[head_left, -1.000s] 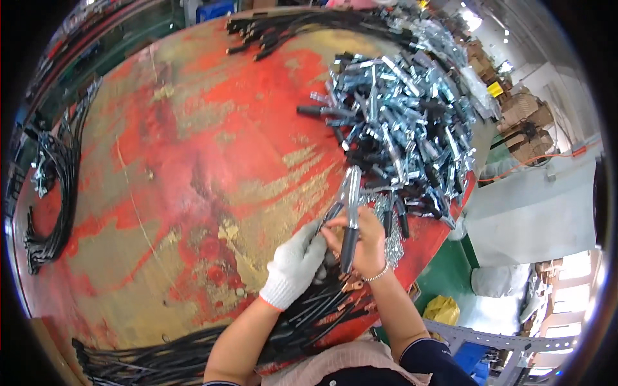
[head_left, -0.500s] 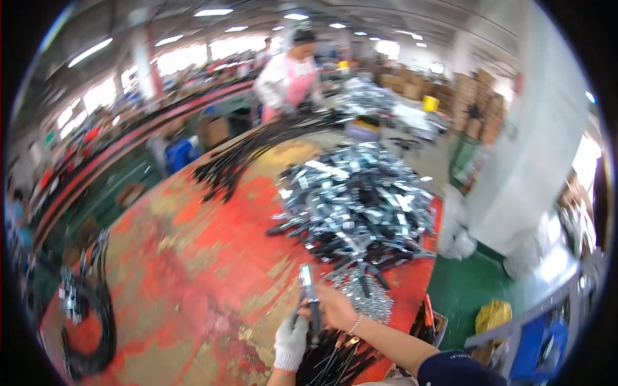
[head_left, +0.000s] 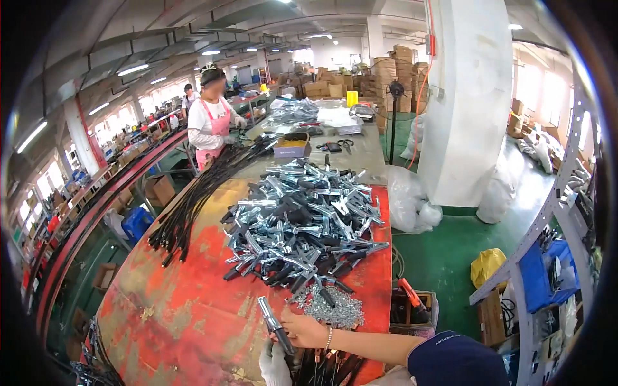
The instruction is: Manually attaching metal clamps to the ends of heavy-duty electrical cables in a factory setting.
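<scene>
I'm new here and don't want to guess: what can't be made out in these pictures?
Left forearm, head view: below the lower edge; only the gloved left hand shows.
Heap of clamps, head view: its lower layers are hidden by the upper ones.
Small metal pieces, head view: too small to tell single shapes.

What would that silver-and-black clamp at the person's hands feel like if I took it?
The clamp would probably feel stiff: its straight, shiny front looks like metal. That metal may also make it somewhat heavy for its size. The dull black grip could be less slippery than the smooth silver part.
</scene>
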Motion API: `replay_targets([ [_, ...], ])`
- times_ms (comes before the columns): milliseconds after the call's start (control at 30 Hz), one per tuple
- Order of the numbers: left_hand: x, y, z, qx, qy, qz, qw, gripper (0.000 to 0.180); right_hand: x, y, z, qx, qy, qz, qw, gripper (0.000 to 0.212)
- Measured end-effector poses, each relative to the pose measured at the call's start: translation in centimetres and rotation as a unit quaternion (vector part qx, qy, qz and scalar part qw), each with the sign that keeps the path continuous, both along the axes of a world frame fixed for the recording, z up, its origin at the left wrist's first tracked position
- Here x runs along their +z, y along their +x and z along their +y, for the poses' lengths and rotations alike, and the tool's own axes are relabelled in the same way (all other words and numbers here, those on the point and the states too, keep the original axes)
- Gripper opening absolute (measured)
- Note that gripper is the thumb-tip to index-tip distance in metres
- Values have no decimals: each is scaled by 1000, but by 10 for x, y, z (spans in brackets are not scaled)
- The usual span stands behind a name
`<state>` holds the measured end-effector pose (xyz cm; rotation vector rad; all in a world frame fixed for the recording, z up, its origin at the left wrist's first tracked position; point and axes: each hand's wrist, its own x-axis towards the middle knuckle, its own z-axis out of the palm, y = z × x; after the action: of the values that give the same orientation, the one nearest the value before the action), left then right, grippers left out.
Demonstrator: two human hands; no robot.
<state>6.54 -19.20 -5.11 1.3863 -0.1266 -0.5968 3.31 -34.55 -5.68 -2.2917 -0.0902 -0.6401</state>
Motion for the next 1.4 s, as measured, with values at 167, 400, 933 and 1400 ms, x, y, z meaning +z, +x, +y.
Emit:
replay_targets([
  [167, -4, 2, 2, 2, -11, -3, 1000, 24, -20, 9, 3, -40, -24, 3, 999, 32],
  [400, -4, 2, 2, 10, -18, -26, 999, 25, -9, 4, 4, -36, 1, 12, 999, 24],
  [933, 16, 0, 2, 5, -2, 46, 999, 24, -2, 13, -2, -10, -39, -70, 997, 26],
  [1400, 5, 5, 5, -41, -33, 15, 999, 30, -57, 33, -22, 130, 448, 82, 881, 16],
])
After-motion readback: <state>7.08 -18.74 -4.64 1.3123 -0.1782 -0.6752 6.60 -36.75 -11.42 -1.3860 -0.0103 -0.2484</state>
